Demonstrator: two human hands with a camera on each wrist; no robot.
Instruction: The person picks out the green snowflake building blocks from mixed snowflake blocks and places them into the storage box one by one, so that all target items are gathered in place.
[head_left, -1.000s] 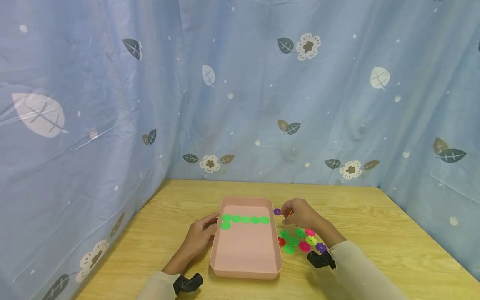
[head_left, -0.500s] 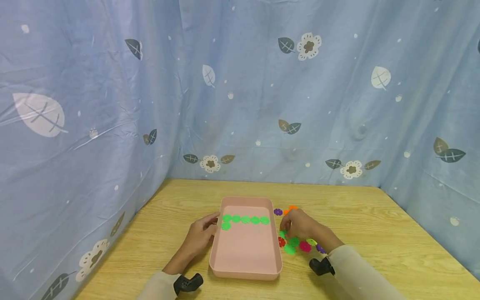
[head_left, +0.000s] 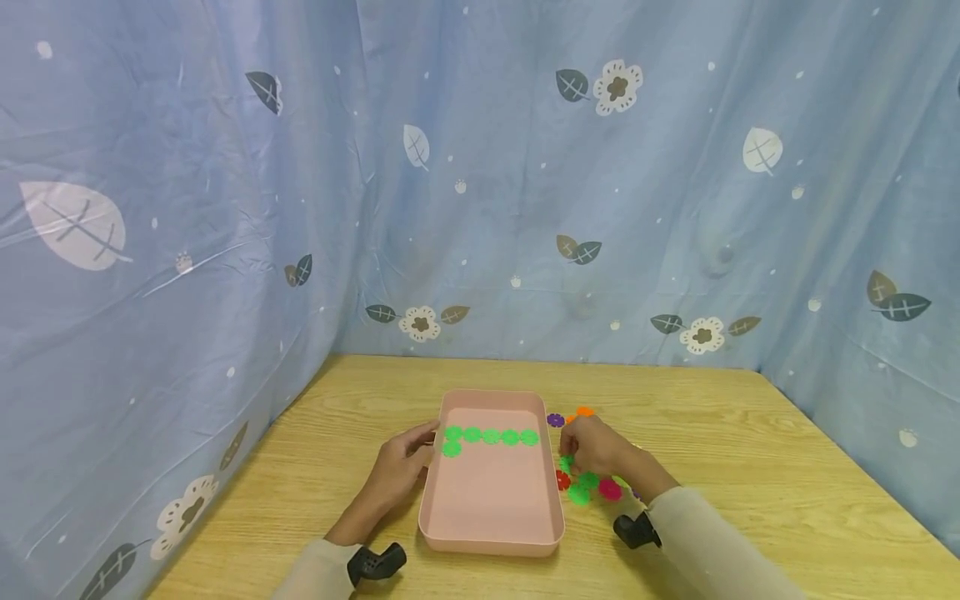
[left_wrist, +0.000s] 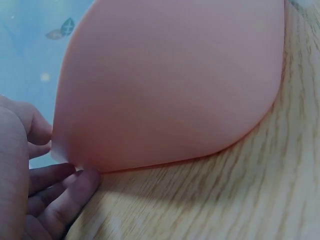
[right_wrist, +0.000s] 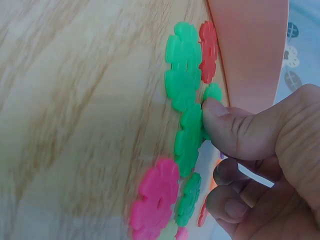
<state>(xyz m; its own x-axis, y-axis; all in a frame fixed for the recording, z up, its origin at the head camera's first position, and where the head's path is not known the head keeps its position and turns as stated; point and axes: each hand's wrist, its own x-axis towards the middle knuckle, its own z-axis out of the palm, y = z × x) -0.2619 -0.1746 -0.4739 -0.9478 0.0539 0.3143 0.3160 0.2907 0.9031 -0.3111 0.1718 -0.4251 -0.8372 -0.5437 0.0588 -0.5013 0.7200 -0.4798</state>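
Note:
A pink rectangular tray (head_left: pixel 491 512) lies on the table, with a row of green flower-shaped discs (head_left: pixel 491 437) across its far part and one more green disc (head_left: pixel 452 448) below the row's left end. My left hand (head_left: pixel 399 468) holds the tray's left side, its fingertips against the wall and bottom edge in the left wrist view. Right of the tray, my right hand (head_left: pixel 596 447) is over the loose discs. In the right wrist view its thumb and finger pinch a green flower-shaped disc (right_wrist: pixel 213 92), mostly hidden behind the thumb.
Around the right hand lie a red disc (head_left: pixel 563 480), a pink disc (head_left: pixel 610 489), more green discs (head_left: pixel 579 494), a purple disc (head_left: pixel 556 420) and orange discs (head_left: pixel 585 412). A blue patterned curtain (head_left: pixel 480 208) hangs behind the wooden table (head_left: pixel 360 392).
My right hand has let go of an orange disc beside the purple one, then moved nearer to me onto the green discs and pinched one. The left hand has stayed on the tray.

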